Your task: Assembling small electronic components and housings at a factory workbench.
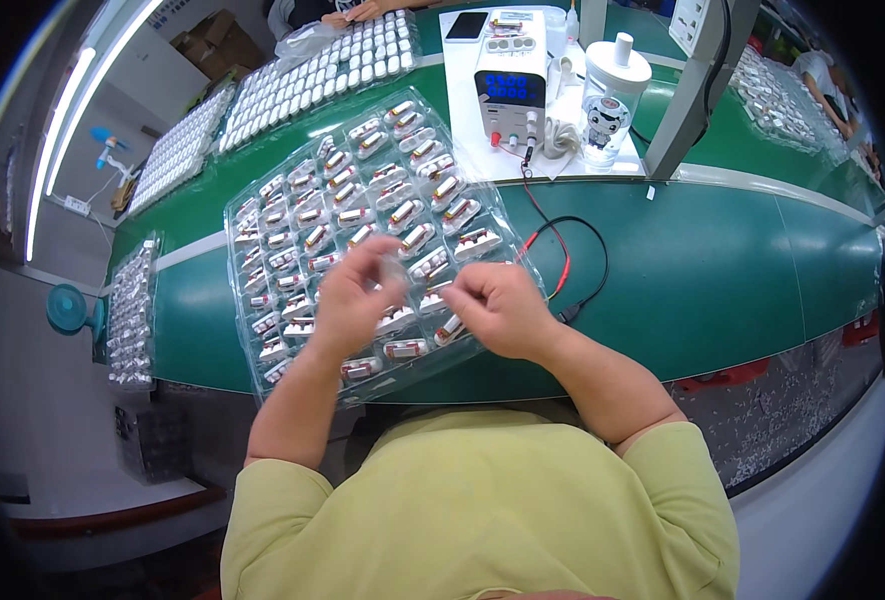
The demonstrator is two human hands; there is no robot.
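My left hand (358, 300) hovers over the middle of a clear plastic tray (367, 388), its fingers curled and smeared by motion. I cannot tell whether they hold anything. Right of it, my right hand (502, 312) is closed in a pinch above the tray's near right part. Whatever lies between those fingers is too small or hidden to name. The tray's pockets carry rows of small white parts with red-and-gold cylinders (402, 212). Some pockets under my hands are hidden.
A power supply (510, 95) with a lit blue display stands behind, a phone (466, 26) on top. Red and black leads (602, 262) trail onto the green table (702, 270). Nearby stand a clear lidded cup (607, 110) and metal post (684, 110). More filled trays (322, 82) lie far left; other people's hands (362, 12) show behind.
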